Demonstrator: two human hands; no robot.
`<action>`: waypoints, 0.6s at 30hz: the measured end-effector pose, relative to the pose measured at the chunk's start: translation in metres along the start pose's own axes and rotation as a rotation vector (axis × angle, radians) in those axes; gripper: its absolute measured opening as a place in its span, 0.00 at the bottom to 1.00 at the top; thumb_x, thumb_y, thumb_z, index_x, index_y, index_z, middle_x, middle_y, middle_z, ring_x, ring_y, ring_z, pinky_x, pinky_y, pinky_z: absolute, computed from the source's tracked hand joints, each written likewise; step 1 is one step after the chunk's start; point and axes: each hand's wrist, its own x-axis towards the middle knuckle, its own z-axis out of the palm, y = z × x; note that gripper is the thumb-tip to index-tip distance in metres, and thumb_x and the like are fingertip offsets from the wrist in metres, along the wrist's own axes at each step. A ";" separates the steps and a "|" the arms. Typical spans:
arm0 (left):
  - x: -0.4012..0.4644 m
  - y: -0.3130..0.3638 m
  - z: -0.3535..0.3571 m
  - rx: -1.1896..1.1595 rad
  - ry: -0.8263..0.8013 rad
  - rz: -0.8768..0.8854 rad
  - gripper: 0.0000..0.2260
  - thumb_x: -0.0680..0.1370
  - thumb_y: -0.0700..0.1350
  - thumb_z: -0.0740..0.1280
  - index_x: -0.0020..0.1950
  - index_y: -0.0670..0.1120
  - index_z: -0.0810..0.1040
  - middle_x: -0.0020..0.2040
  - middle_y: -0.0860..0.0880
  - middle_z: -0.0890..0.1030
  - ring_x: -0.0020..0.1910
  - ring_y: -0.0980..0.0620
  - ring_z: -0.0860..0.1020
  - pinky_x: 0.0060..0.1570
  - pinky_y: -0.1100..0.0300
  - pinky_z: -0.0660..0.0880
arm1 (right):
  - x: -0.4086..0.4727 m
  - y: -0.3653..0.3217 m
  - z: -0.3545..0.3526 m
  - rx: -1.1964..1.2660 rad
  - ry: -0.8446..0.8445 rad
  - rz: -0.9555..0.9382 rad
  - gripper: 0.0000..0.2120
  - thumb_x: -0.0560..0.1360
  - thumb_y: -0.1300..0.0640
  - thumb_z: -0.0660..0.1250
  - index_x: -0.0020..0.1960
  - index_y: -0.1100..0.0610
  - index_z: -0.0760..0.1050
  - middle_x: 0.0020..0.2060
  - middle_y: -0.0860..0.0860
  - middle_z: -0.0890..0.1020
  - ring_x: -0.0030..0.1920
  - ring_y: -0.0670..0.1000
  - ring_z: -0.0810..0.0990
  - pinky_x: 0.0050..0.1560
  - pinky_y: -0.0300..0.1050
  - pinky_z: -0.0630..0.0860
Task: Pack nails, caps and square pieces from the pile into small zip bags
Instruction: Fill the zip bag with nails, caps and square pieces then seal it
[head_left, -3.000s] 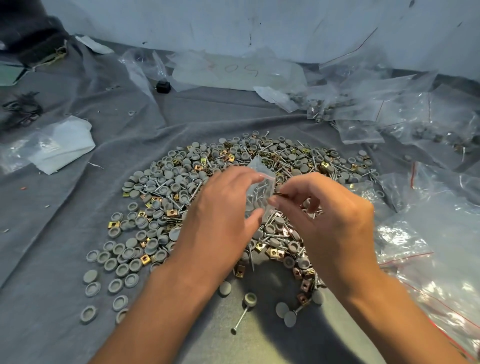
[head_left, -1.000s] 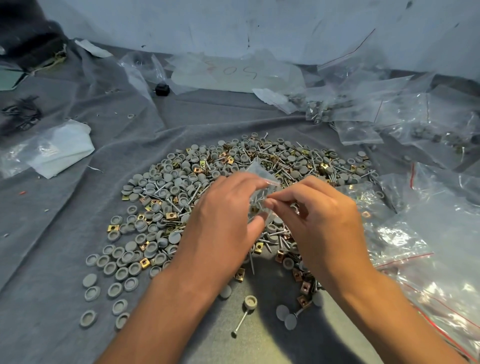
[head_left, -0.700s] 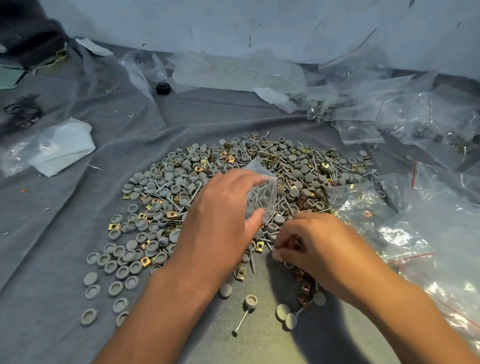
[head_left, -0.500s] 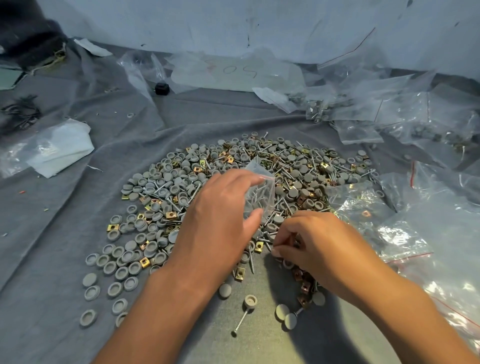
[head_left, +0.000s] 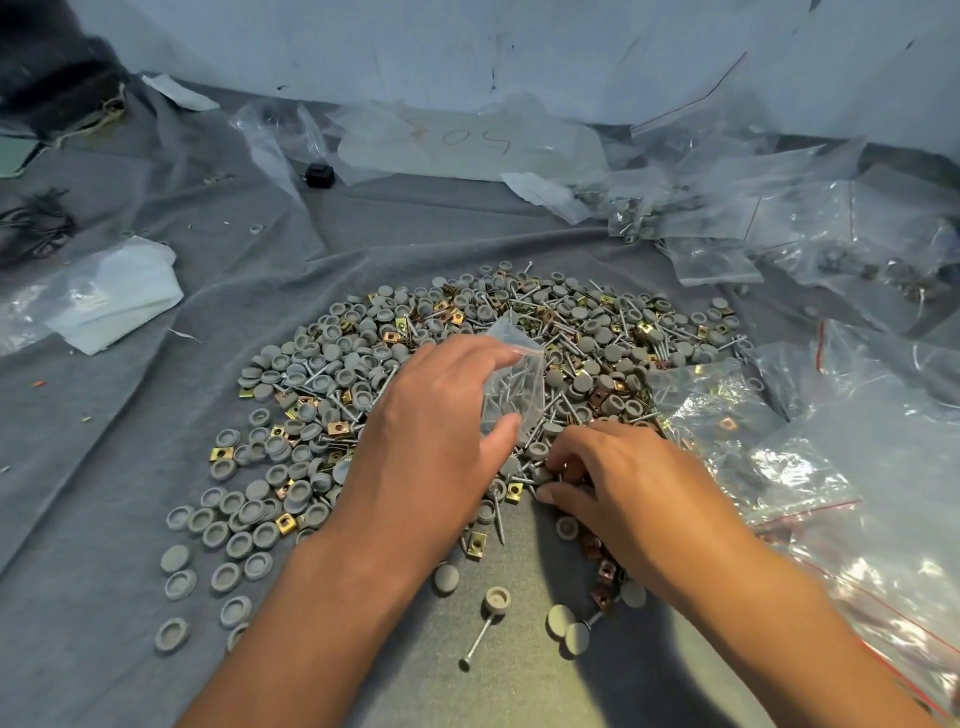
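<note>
Far left of the hands, folded white cloth (head_left: 122, 293) inside clear plastic. Ahead and leftward, small black block (head_left: 319, 175). Beneath everything, rumpled grey fabric (head_left: 78, 467); beyond, pale wall (head_left: 467, 47).

The only readable marking is a handwritten "50", seen upside down from this view, in dark strokes on a large clear plastic bag (head_left: 467, 145) lying flat at the far edge of the grey cloth (head_left: 104, 467). A fainter reddish mark beside it is illegible.
</note>
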 end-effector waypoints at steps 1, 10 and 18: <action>0.000 0.000 0.000 -0.001 0.000 -0.002 0.24 0.74 0.47 0.74 0.69 0.51 0.75 0.65 0.56 0.78 0.64 0.60 0.73 0.68 0.66 0.65 | 0.000 0.000 0.001 0.008 0.009 -0.006 0.10 0.78 0.38 0.64 0.54 0.43 0.73 0.49 0.40 0.76 0.52 0.46 0.76 0.47 0.44 0.74; 0.000 0.000 -0.002 -0.008 0.001 -0.003 0.23 0.74 0.46 0.74 0.69 0.50 0.76 0.64 0.56 0.78 0.63 0.60 0.73 0.66 0.68 0.64 | 0.009 0.012 0.004 0.203 0.124 -0.028 0.08 0.79 0.42 0.55 0.50 0.43 0.71 0.44 0.37 0.73 0.45 0.40 0.73 0.43 0.36 0.71; 0.000 0.001 -0.002 -0.004 0.003 -0.002 0.23 0.74 0.47 0.74 0.69 0.50 0.76 0.64 0.56 0.78 0.64 0.60 0.73 0.67 0.68 0.64 | 0.015 0.007 0.013 0.226 0.229 -0.089 0.03 0.80 0.51 0.61 0.52 0.44 0.68 0.39 0.44 0.77 0.36 0.46 0.77 0.35 0.45 0.78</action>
